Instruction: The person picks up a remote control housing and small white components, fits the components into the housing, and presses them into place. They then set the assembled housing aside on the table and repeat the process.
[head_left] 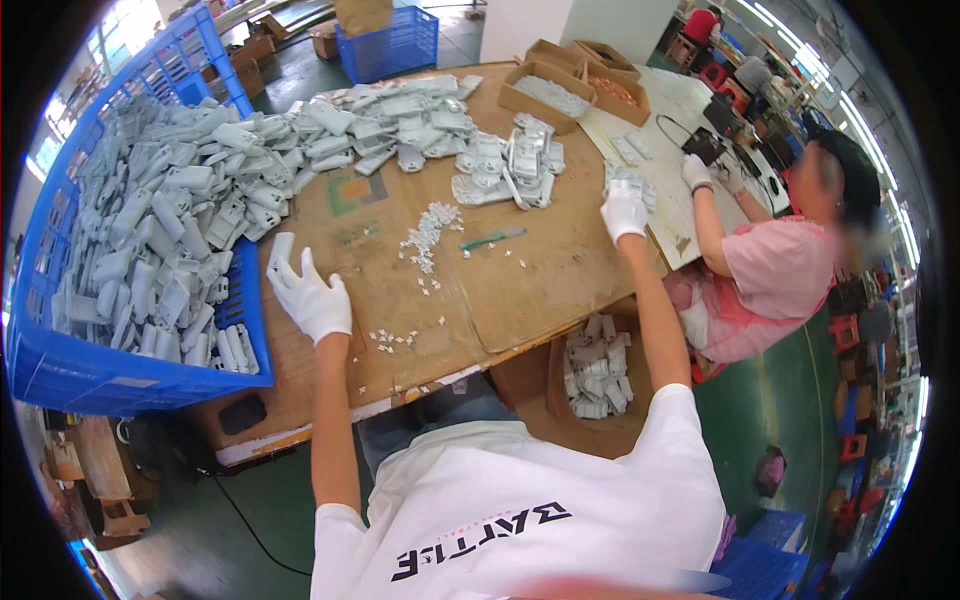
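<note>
My left hand, in a white glove, is at the left of the cardboard-covered table. Its fingers hold a pale grey plastic housing, with the thumb standing apart. Reaching far to the right, my gloved right hand has its fingers curled at a small group of pale plastic parts near the table's edge. What lies under those fingers is hidden. Between the hands lie a teal pen-like tool and a scatter of tiny white pieces. Stacked housings sit beyond the tool.
A blue crate heaped with housings stands at the left, its pile spilling across the table's far side. Open cardboard boxes hold small parts at the back. Another box of housings is below the near edge. A co-worker sits at the right.
</note>
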